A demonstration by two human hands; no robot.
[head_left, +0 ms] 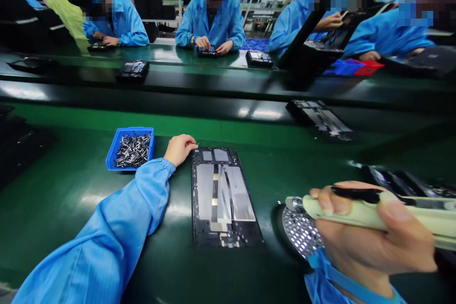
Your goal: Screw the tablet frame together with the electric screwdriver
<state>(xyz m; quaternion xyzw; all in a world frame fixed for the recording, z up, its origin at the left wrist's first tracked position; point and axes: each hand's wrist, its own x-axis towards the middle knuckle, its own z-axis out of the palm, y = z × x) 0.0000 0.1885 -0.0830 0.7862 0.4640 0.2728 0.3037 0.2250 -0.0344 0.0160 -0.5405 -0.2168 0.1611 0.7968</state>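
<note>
An opened tablet point(228, 199) lies flat on the green bench, its silver battery area and black boards showing. At its upper left corner is my left hand point(181, 148), thumb and fingers pinched together. Whatever small piece they hold is too small to name. My right hand point(374, 232) is wrapped round a pale green electric screwdriver point(356, 216), its tip pointing left. Partly hidden below that hand sits a round metal plate point(301, 232) full of small holes. Left of the tablet, a blue bin point(111, 161) holds many small black and silver parts.
Beyond the bench runs a dark conveyor strip point(213, 99) with another opened device point(320, 118) near it. Dark shiny parts point(395, 183) lie at the right. Several people in blue work opposite, with a device point(133, 71) and a red bin point(368, 67) nearby.
</note>
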